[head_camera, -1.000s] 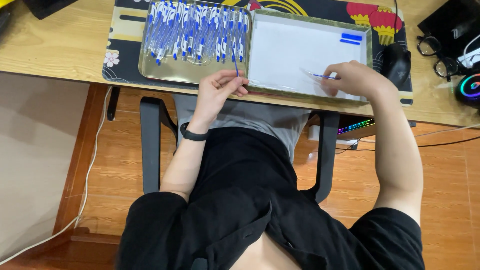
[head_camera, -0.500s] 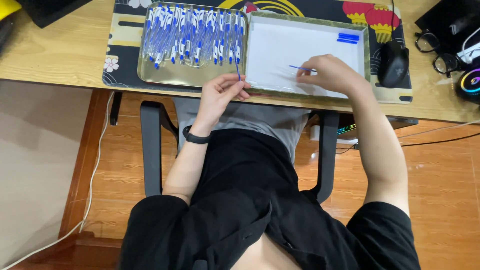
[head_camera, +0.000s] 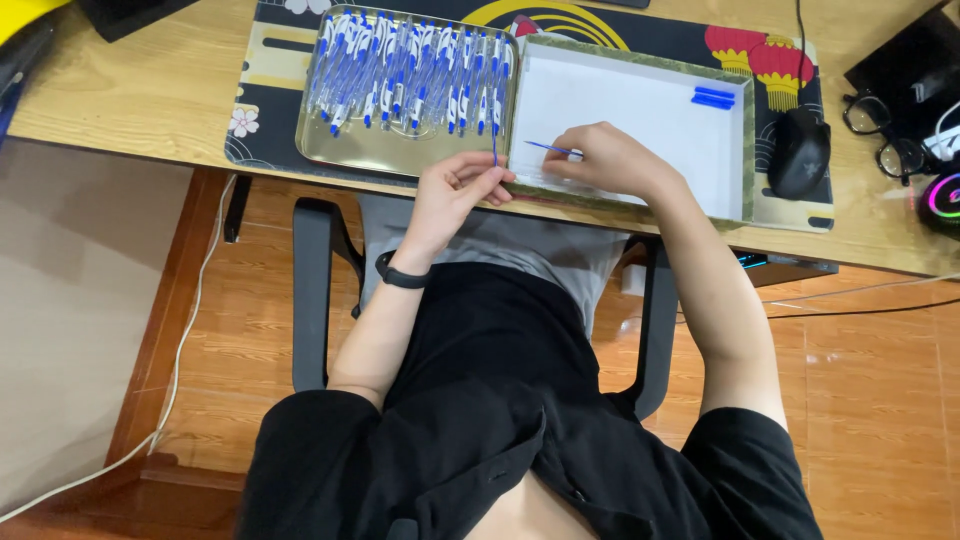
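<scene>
On the wooden tabletop (head_camera: 150, 100), the metal tray (head_camera: 400, 150) stays crowded with pens (head_camera: 410, 70); two lie in the white box (head_camera: 745, 140). My left hand (head_camera: 455, 190) pinches one pen; my right hand (head_camera: 610, 160) seemingly grips another.

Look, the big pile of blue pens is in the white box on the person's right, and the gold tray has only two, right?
Not quite: it is the other way round. The head view shows the big pile of blue pens lying in the gold tray, on the person's left. The white box on the person's right holds only two blue pieces in its far corner.
</scene>
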